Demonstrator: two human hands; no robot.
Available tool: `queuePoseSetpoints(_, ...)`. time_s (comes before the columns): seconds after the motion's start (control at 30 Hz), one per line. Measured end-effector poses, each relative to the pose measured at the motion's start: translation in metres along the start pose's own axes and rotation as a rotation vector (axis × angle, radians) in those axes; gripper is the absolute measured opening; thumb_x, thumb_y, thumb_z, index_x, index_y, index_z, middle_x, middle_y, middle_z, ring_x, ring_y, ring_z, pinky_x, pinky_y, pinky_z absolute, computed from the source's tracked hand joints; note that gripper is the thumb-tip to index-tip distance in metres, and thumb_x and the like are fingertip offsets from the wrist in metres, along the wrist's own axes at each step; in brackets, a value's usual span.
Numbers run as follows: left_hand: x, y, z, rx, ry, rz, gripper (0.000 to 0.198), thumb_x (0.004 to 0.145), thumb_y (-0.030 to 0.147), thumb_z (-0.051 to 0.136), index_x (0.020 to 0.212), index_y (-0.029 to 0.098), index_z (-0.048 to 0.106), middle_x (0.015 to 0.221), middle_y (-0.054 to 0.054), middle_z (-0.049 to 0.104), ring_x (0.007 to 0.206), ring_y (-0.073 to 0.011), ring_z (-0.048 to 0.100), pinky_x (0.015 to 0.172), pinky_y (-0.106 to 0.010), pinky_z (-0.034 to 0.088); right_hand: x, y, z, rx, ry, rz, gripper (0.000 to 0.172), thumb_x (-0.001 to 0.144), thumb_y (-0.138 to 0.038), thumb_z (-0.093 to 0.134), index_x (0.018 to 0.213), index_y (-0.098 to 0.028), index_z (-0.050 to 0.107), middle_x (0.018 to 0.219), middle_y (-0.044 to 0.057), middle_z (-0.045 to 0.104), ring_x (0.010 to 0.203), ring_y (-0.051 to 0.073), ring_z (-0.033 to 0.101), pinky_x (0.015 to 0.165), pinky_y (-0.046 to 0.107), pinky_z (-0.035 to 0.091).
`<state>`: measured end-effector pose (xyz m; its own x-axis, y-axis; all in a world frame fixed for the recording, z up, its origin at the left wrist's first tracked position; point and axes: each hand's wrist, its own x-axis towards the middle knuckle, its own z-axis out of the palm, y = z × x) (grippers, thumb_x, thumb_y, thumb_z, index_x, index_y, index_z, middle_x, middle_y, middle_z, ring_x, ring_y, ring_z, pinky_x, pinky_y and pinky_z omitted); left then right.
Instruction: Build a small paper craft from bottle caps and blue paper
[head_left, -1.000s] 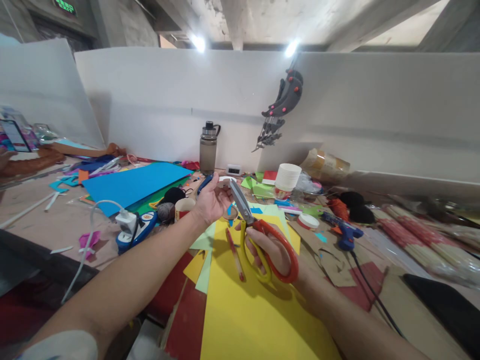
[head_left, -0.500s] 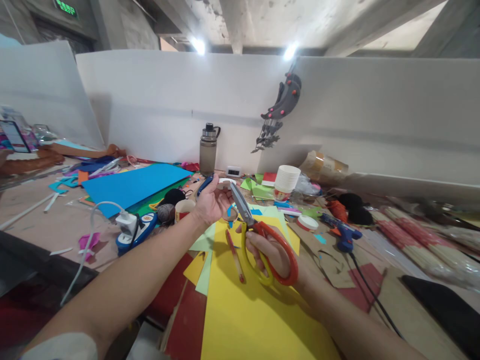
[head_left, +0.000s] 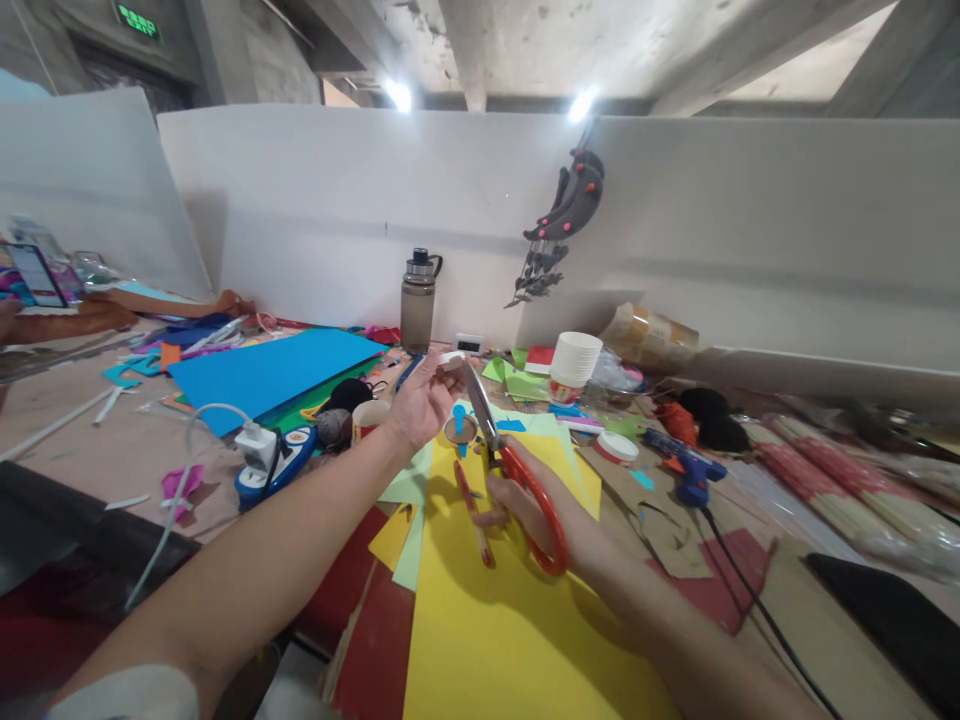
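Note:
My left hand (head_left: 426,405) is raised over the far end of the yellow paper (head_left: 510,640), its fingers closed on a small white curved piece (head_left: 452,360) that looks like part of a paper cup. My right hand (head_left: 525,495) grips scissors (head_left: 536,515) with one red and one yellow handle loop. Their grey blades point up and away, with the tips at the white piece by my left fingers. Under the scissors, a red pen-like stick (head_left: 472,515) lies on the yellow paper. Beyond it sits a small round brown piece (head_left: 460,430) with blue bits.
Blue card (head_left: 277,370), a power strip (head_left: 277,467) and a paper cup (head_left: 369,418) are on the left. A bottle (head_left: 418,305) stands at the back. To the right are stacked paper cups (head_left: 575,362), a white-topped round piece (head_left: 616,447) and a corded glue gun (head_left: 690,475).
The scissor handles have come together and the blades have closed up at the white piece. My left hand has turned slightly, and the round brown piece shows more fully.

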<state>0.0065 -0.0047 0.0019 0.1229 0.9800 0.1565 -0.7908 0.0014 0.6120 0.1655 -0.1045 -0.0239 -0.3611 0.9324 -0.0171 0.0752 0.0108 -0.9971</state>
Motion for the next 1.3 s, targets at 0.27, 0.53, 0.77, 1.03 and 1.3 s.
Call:
queuePoseSetpoints(0.27, -0.001, -0.002, 0.000, 0.036, -0.038, 0.082, 0.018, 0.086, 0.030, 0.066, 0.077, 0.014, 0.066, 0.088, -0.009, 0.075, 0.098, -0.0202, 0.070, 0.097, -0.033, 0.048, -0.005, -0.004, -0.003, -0.187, 0.041, -0.013, 0.022, 0.083, -0.040, 0.057, 0.096, -0.025, 0.050, 0.067, -0.009, 0.046, 0.040, 0.007, 0.046, 0.034, 0.020, 0.042)
queuePoseSetpoints(0.53, -0.006, -0.002, 0.004, 0.108, -0.117, 0.078, 0.018, 0.082, 0.031, 0.070, 0.082, 0.014, 0.065, 0.097, -0.011, 0.074, 0.106, -0.0216, 0.068, 0.097, -0.031, 0.049, -0.004, -0.006, -0.002, -0.156, 0.032, -0.009, 0.027, 0.082, -0.045, 0.061, 0.096, -0.023, 0.053, 0.065, -0.008, 0.049, 0.039, 0.006, 0.044, 0.033, 0.018, 0.040)
queuePoseSetpoints(0.77, -0.004, -0.005, 0.000, 0.089, -0.145, 0.098, 0.023, 0.077, 0.034, 0.075, 0.084, 0.014, 0.064, 0.096, -0.010, 0.074, 0.107, -0.0230, 0.067, 0.100, -0.035, 0.047, 0.000, 0.009, 0.000, -0.094, 0.079, -0.008, 0.036, 0.086, -0.054, 0.055, 0.106, -0.024, 0.056, 0.065, -0.008, 0.047, 0.040, 0.007, 0.043, 0.031, 0.019, 0.041)
queuePoseSetpoints(1.03, -0.004, -0.007, 0.000, 0.095, -0.123, 0.154, 0.027, 0.071, 0.032, 0.081, 0.077, 0.016, 0.060, 0.097, -0.008, 0.073, 0.107, -0.0222, 0.067, 0.097, -0.034, 0.047, -0.002, -0.001, 0.000, -0.183, 0.096, 0.025, 0.039, 0.086, -0.055, 0.051, 0.108, -0.024, 0.058, 0.061, -0.008, 0.044, 0.037, 0.006, 0.040, 0.031, 0.018, 0.040)
queuePoseSetpoints(1.3, -0.003, -0.009, 0.000, 0.138, -0.136, 0.176, 0.030, 0.070, 0.035, 0.081, 0.077, 0.017, 0.058, 0.093, -0.007, 0.073, 0.101, -0.0202, 0.068, 0.094, -0.034, 0.049, -0.001, -0.006, 0.002, -0.222, 0.126, 0.040, 0.040, 0.084, -0.054, 0.052, 0.109, -0.023, 0.061, 0.060, -0.008, 0.046, 0.035, 0.006, 0.039, 0.029, 0.018, 0.037)
